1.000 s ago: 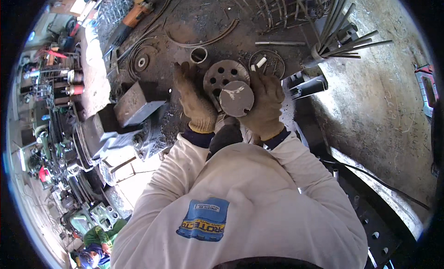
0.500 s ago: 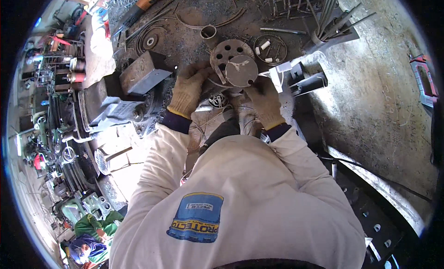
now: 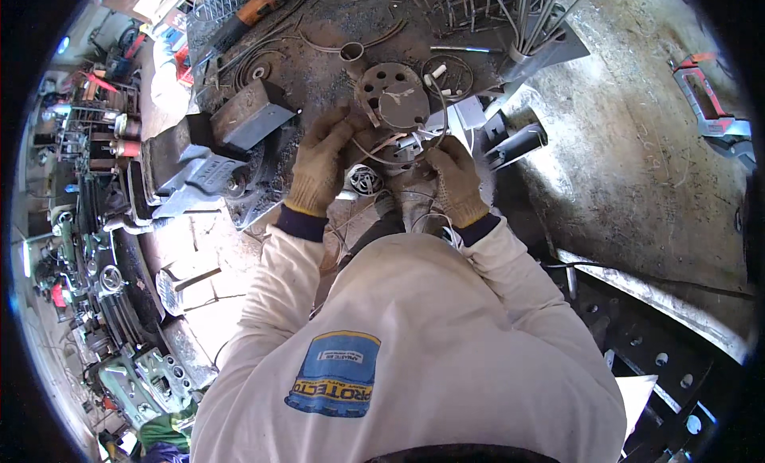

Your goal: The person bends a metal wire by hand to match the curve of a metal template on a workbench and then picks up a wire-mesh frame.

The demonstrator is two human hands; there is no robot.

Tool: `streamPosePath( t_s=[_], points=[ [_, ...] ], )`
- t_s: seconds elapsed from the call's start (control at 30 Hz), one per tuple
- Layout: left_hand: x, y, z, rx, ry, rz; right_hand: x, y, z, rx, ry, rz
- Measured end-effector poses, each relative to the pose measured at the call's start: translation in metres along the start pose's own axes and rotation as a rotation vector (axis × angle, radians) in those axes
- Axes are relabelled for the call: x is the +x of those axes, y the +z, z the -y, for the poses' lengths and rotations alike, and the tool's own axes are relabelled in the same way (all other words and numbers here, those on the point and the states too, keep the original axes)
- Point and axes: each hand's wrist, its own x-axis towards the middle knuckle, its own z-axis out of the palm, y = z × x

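My left hand, in a tan knit work glove, is closed on one side of a thin, curved metal rod. Gloved the same way, my right hand pinches the rod's other side. The rod arcs between my hands and rises on the right like an open hoop; its ends are hard to make out. Just beyond it on the dark bench lies a round steel plate with several holes, with a smaller plain disc on top. A short pipe piece stands beside the plate.
A bench vise sits at the left edge of the bench. An angle grinder lies far left. Upright rods fill a holder at far right. A ring with white pieces lies nearby. Cables hang below; a red-and-grey frame is on the floor.
My hands have drawn slightly back toward me, and the curved rod has come into clearer view between them, off the plates. The whole view has shifted a little.
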Motion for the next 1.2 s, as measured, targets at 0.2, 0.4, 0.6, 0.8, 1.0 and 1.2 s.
streamPosePath(
  t_s=[0.2, 0.4, 0.6, 0.8, 1.0, 1.2],
  points=[
    [-0.043, 0.025, -0.052, -0.383, 0.023, 0.013, -0.026, 0.039, 0.057, -0.088, -0.158, 0.044],
    [-0.068, 0.022, -0.104, -0.301, 0.152, 0.094, -0.026, 0.086, 0.103, -0.082, -0.254, 0.233],
    [-0.088, 0.005, -0.125, -0.222, 0.241, 0.01, -0.028, 0.111, 0.114, -0.088, -0.254, 0.371],
    [-0.098, -0.007, -0.132, -0.234, 0.315, -0.054, -0.034, 0.13, 0.12, -0.138, -0.24, 0.398],
    [-0.1, -0.019, -0.145, -0.132, 0.496, -0.127, -0.04, 0.156, 0.143, -0.246, -0.277, 0.497],
    [-0.112, -0.03, -0.171, -0.115, 0.612, -0.118, -0.039, 0.182, 0.163, -0.183, -0.339, 0.567]
  ],
)
